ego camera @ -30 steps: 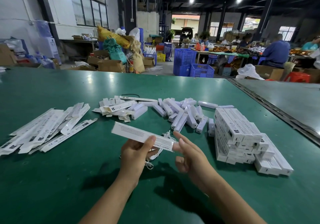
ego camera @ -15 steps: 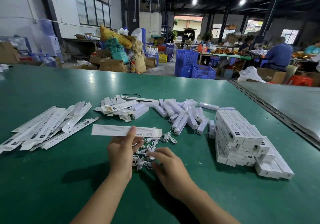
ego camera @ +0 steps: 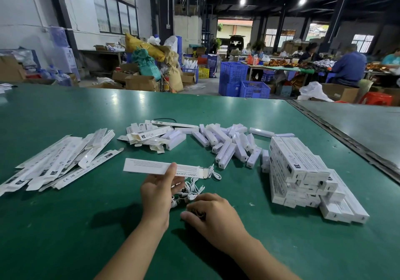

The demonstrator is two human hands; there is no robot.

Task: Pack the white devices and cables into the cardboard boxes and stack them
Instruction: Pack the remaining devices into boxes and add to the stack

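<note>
My left hand [ego camera: 159, 189] holds a long white cardboard box [ego camera: 151, 167] level above the green table, its right end flap open. My right hand [ego camera: 213, 213] is down on the heap of white cables [ego camera: 192, 187] just in front of me, fingers curled over a coiled cable; what it grips is mostly hidden under the fingers. Loose white devices [ego camera: 229, 145] lie in a pile further back. Packed boxes [ego camera: 303, 171] are stacked at the right. Flat unfolded boxes [ego camera: 60, 162] lie fanned at the left.
A few part-folded boxes [ego camera: 149, 136] lie behind the held box. A metal seam [ego camera: 337, 136] runs along the table's right side. Beyond the far edge stand blue crates [ego camera: 242, 82], cartons and seated people at another bench.
My right hand left the box's open end and dropped to the cable heap near me. My left hand swung the box level and a little leftward.
</note>
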